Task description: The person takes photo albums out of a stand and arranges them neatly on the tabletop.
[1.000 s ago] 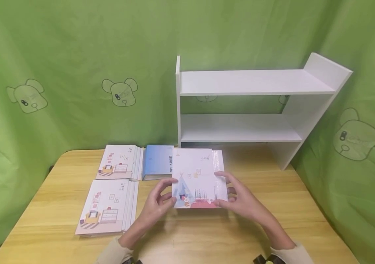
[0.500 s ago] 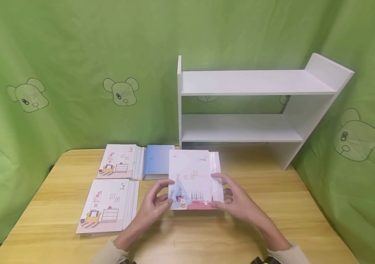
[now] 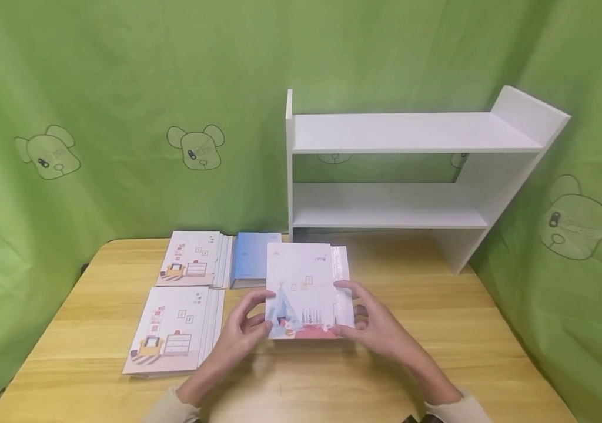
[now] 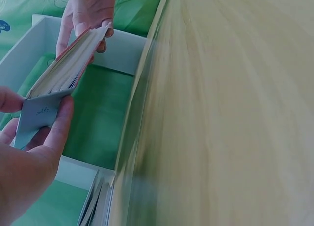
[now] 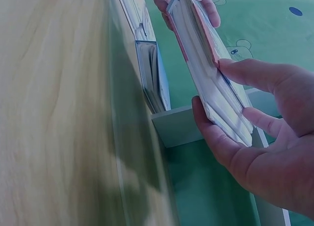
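Note:
Both hands hold a white photo album (image 3: 301, 276) with a blue tent and pink rug drawn on its cover, raised above the table. My left hand (image 3: 240, 335) pinches its left edge, and in the left wrist view those fingers grip the album's pale spine (image 4: 41, 111). On the opposite side my right hand (image 3: 380, 326) grips the page edge, thumb below and fingers above in the head view. Seen from the right wrist, the loose inner pages (image 5: 201, 49) fan slightly between the covers. A blue album (image 3: 253, 255) lies behind, partly covered by the held one.
Two stacks of white albums, a rear stack (image 3: 190, 258) and a front stack (image 3: 166, 332), lie at the left of the wooden table (image 3: 301, 382). A white two-tier shelf (image 3: 385, 205) stands at the back right, against a green curtain (image 3: 121, 88).
Both hands have carried the album a little to the left and nearer to me, uncovering more of the shelf's base. The grip is the same, and the stacks lie as before.

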Motion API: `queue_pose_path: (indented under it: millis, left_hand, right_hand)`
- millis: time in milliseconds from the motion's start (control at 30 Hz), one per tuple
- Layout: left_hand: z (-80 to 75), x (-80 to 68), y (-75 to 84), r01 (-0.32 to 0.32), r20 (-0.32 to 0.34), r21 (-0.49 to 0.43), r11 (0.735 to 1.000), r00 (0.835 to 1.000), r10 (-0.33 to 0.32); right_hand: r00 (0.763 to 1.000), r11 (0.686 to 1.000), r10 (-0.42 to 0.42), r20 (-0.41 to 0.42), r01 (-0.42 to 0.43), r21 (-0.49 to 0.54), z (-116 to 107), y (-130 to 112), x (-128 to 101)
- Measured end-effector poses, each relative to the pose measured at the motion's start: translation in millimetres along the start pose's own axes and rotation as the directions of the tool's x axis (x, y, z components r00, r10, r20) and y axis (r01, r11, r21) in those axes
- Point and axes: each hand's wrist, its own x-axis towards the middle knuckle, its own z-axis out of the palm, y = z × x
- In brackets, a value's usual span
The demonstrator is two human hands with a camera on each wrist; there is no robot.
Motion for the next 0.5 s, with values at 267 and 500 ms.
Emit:
queue_pose_path:
  millis: [267,500]
  left_hand:
    - [-6.8,-5.0,1.0,-0.010,-0.002,0.016,1.000,1.000,0.010]
    - [-11.0,-8.2,1.4,0.007,0.012,0.013,1.000,1.000,-0.007]
  right_hand:
    - [1.000,1.000,-0.015,0.009,0.015,0.010,7,2,4]
    - [1.000,1.000,-0.012,0.008,0.012,0.017,12,3,2]
